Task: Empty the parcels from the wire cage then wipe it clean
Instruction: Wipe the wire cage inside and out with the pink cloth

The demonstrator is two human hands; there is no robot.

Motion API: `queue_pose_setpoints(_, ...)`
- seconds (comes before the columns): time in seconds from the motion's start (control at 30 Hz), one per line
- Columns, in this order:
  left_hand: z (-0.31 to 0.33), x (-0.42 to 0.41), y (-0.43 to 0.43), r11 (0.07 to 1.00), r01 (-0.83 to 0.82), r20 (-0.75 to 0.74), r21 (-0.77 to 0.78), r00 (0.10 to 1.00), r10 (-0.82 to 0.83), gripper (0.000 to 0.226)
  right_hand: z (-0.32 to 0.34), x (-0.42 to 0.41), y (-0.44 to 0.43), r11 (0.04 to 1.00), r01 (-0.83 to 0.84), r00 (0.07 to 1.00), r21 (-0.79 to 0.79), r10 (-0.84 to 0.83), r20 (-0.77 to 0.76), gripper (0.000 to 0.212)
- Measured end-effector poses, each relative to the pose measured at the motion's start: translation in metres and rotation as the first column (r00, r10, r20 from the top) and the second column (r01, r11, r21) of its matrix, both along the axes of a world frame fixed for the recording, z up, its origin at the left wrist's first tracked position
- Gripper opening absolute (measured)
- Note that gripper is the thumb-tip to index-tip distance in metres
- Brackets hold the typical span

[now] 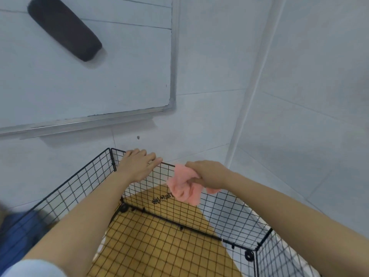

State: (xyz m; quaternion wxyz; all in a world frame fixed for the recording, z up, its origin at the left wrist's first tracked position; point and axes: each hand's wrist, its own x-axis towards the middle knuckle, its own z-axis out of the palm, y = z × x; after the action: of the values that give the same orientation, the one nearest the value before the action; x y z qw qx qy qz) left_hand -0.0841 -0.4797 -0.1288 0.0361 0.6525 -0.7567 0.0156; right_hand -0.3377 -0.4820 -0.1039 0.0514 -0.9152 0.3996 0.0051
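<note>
Left hand point(137, 164) hooks its fingers, held together, over the top wire of the wire cage's point(79, 186) far panel, while the right hand point(207, 174) grips a bunched pink cloth point(182, 188) against the same rim, just beside it. Behind, a whiteboard point(99, 76) on the tiled wall carries a black eraser point(63, 27); something blue point(18, 240), blurred, lies left of the cage. Inside the cage only its mesh floor shows, a yellow woven mat point(159, 248) beneath.
</note>
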Motion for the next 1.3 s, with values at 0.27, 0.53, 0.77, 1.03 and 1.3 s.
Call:
queue_pose_setpoints(0.27, 0.0, 0.0, -0.003, 0.999, -0.018, 0.031, 0.031, 0.999, 0.017, 0.063, -0.003, -0.062, 0.019, 0.994, 0.106, 0.993, -0.027, -0.107, -0.044, 0.03)
queue_pose_setpoints(0.53, 0.006, -0.004, -0.003, 0.993, -0.036, 0.046, 0.11, 0.998, 0.031, 0.059, 0.0, -0.144, 0.052, 0.966, 0.253, 0.964, -0.046, -0.256, -0.077, 0.034)
queue_pose_setpoints(0.77, 0.005, -0.003, -0.003, 0.99, -0.057, 0.047, 0.13, 0.998, 0.051, 0.056, 0.003, -0.17, 0.065, 0.942, 0.334, 0.935, -0.042, -0.336, -0.109, 0.04)
queue_pose_setpoints(1.03, 0.003, -0.001, -0.004, 0.988, -0.068, 0.038, 0.142, 0.997, 0.064, 0.054, 0.021, -0.134, 0.066, 0.959, 0.267, 0.963, -0.095, -0.261, 0.07, 0.058)
queue_pose_setpoints(1.3, 0.008, -0.005, 0.001, 0.987, -0.067, 0.035, 0.149, 0.997, 0.062, 0.059, 0.025, -0.09, 0.061, 0.94, 0.342, 0.879, -0.003, -0.319, 0.353, 0.031)
